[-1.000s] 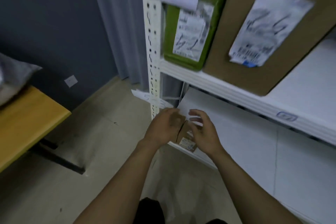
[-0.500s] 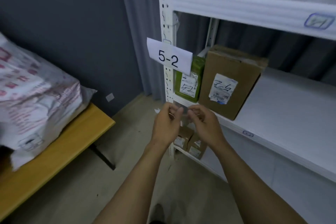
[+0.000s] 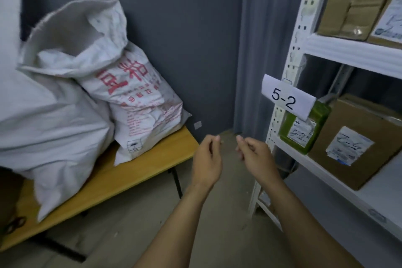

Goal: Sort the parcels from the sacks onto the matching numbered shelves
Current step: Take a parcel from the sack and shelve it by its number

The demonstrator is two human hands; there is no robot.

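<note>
My left hand (image 3: 207, 159) and my right hand (image 3: 254, 155) hang side by side in mid air, fingers loosely curled, holding nothing. They are between the yellow table and the white shelf rack (image 3: 292, 54). A white sack with red print (image 3: 130, 95) stands open on the table, with a bigger white sack (image 3: 41, 122) in front of it. On the shelf tagged with a 5-2 label (image 3: 287, 99) stand a green parcel (image 3: 304, 128) and a brown box (image 3: 356, 139), both marked 5-2.
The yellow table (image 3: 139, 172) fills the left, its dark legs on the concrete floor (image 3: 134, 224). More cardboard boxes (image 3: 352, 0) sit on the shelf above. A dark grey wall and curtain (image 3: 256, 45) close the back.
My hands let go of the small brown parcels on the bottom shelf and rose away empty. My view swung up and left from the shelves toward the sacks on the table.
</note>
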